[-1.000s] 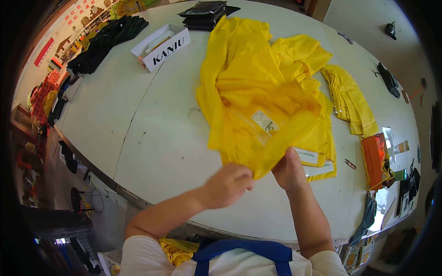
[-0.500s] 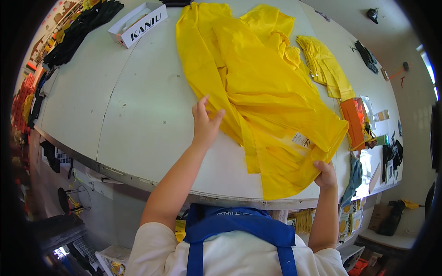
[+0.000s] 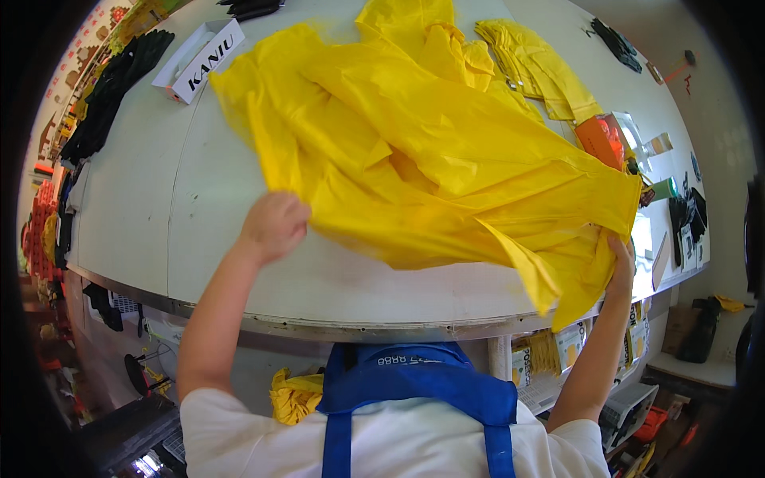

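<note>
A large yellow plastic garment (image 3: pixel 430 151) lies spread across the white table (image 3: pixel 199 191). My left hand (image 3: pixel 275 225) grips its near left edge, fingers closed on the fabric. Far out to the right, at the table's front edge, my right hand (image 3: pixel 620 259) holds the garment's other end, which hangs partly over the rim. The sheet is stretched and rumpled between both hands.
More folded yellow garments (image 3: pixel 534 68) lie at the back right. A white open box (image 3: pixel 199 60) and black gloves (image 3: pixel 111 88) sit at the back left. An orange packet (image 3: pixel 599 139) and small items are on the right. Shelves with packets stand under the table.
The hands have moved apart, pulling the yellow garment wider and spreading it across the table. The left hand has shifted from lying on the fabric to gripping its edge.
</note>
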